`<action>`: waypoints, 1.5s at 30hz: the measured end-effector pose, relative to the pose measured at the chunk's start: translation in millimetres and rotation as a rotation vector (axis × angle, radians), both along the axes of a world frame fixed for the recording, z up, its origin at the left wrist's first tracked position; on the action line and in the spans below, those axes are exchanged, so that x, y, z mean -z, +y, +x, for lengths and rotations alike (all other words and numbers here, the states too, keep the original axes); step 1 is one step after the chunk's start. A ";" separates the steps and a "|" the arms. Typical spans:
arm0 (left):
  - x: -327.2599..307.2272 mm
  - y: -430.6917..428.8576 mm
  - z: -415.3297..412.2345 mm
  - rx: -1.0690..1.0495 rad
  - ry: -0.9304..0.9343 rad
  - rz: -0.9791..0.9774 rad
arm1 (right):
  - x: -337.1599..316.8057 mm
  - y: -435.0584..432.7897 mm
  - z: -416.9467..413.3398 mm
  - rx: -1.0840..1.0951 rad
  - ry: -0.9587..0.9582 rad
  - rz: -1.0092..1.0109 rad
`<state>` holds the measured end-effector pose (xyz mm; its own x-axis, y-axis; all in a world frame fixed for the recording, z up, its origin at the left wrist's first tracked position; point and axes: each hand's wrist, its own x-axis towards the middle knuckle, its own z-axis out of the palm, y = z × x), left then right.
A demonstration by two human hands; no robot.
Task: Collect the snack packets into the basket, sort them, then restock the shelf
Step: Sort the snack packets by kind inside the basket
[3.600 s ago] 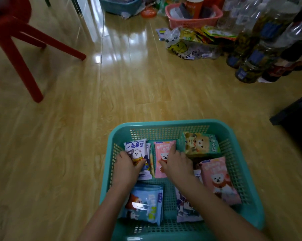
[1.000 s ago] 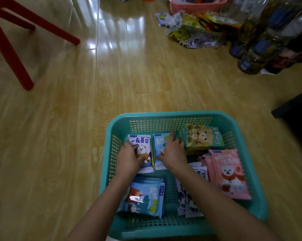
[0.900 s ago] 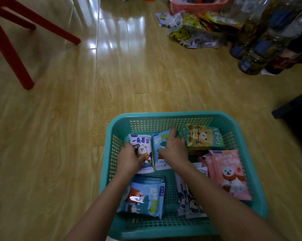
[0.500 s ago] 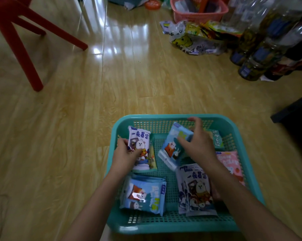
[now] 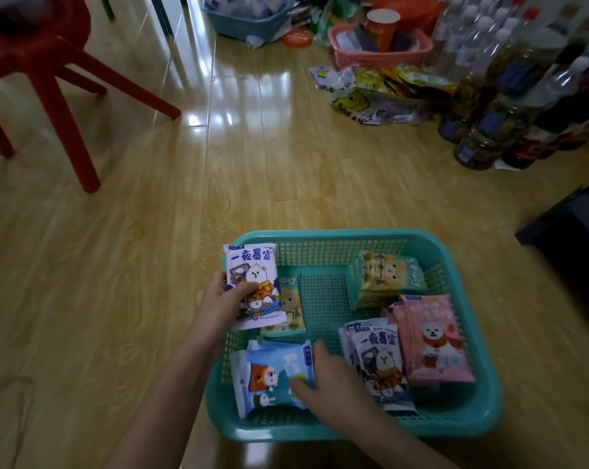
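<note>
A teal plastic basket [image 5: 323, 236] sits on the wooden floor in front of me, with several snack packets inside. My left hand [image 5: 223, 299] grips a lilac packet [image 5: 252, 279] upright at the basket's left wall. A green packet [image 5: 288, 309] lies under it. My right hand [image 5: 323, 377] rests on the stack of blue packets [image 5: 269, 377] at the near left, fingers on its right edge. More lilac packets [image 5: 377, 360] and pink packets [image 5: 432, 336] lie at the right. A green stack [image 5: 388, 275] sits at the far right.
A red plastic chair [image 5: 42, 79] stands at the far left. At the back are a blue basket [image 5: 245, 18], a pink basket [image 5: 381, 45], a printed bag of snacks [image 5: 371, 99] and several drink bottles [image 5: 499, 106]. A dark object [image 5: 570, 231] lies at the right.
My right hand carried a blue packet from the basket's far middle down to the blue stack at the near left. My left hand lifted the lilac packet higher.
</note>
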<state>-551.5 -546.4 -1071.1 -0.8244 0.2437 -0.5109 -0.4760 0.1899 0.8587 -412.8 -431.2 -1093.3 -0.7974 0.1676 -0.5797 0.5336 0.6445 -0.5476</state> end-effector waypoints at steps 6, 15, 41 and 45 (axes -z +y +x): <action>-4.6 12.1 16.6 0.042 -0.007 -0.044 | -17.9 14.9 -13.6 -0.323 -0.109 0.257; 11.8 50.9 69.0 0.438 -0.086 -0.080 | -53.2 137.3 0.6 0.083 -0.069 0.341; 83.2 38.6 -10.0 0.428 0.207 -0.764 | 22.4 45.1 -115.6 0.032 -0.110 0.092; 91.3 44.1 -7.4 0.511 0.238 -0.860 | 50.6 31.9 -123.2 0.114 -0.193 -0.004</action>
